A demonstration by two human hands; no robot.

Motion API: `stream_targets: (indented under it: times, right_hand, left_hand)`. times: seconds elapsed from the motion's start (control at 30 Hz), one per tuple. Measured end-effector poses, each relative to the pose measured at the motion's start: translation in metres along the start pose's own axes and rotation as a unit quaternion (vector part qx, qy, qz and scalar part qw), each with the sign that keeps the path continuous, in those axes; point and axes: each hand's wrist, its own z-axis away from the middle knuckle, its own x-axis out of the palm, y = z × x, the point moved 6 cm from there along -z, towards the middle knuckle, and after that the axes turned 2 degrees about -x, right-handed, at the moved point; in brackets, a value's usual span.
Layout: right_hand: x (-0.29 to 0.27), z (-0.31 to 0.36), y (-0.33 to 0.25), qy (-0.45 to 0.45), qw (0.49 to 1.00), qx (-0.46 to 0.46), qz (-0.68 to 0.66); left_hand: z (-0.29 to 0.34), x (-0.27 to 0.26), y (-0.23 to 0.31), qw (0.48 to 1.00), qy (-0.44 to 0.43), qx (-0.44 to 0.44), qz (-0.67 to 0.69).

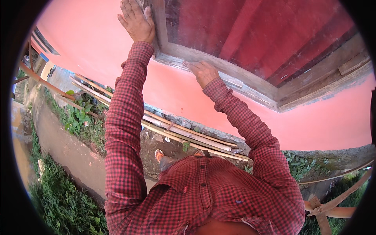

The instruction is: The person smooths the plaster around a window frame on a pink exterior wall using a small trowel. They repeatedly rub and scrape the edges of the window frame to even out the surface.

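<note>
My left hand [137,22] lies against the pink wall [94,35] at the left upright of a weathered wooden window frame [164,27], fingers apart and thumb toward the wood. Lower and to the right, my right hand [204,73] is at the frame's bottom sill [246,88]. Its fingers are bent and pressed together, pointing left along the wood. What they hold, if anything, is hidden. Pale, scuffed patches show on the sill beside this hand. Behind the window's glass [243,35] hangs a red curtain.
Several bamboo poles [188,135] lie along the wall's foot, close to my sandalled feet. A concrete path [62,129] runs at the left, with green plants [66,199] beside it. Crossed bamboo and wood pieces [325,211] stand at the lower right.
</note>
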Motion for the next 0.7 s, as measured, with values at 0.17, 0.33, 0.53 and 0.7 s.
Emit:
stream_targets:
  times: [0.17,0.33,0.53,0.7]
  right_hand:
    - [-0.002,-0.003,0.011,-0.036,0.999,0.010,-0.001]
    - [0.024,-0.026,0.001,-0.105,0.994,0.012,0.006]
    - [0.032,-0.032,-0.006,-0.099,0.995,0.004,0.008]
    - [0.050,-0.066,-0.018,-0.154,0.987,-0.036,0.003]
  left_hand:
    - [-0.003,0.005,-0.003,0.998,-0.037,-0.019,-0.049]
    - [0.005,0.013,0.003,0.999,-0.013,-0.039,-0.015]
    - [0.002,0.007,-0.006,0.999,-0.014,-0.024,-0.016]
    - [0.007,0.006,-0.006,1.000,-0.007,-0.027,-0.010]
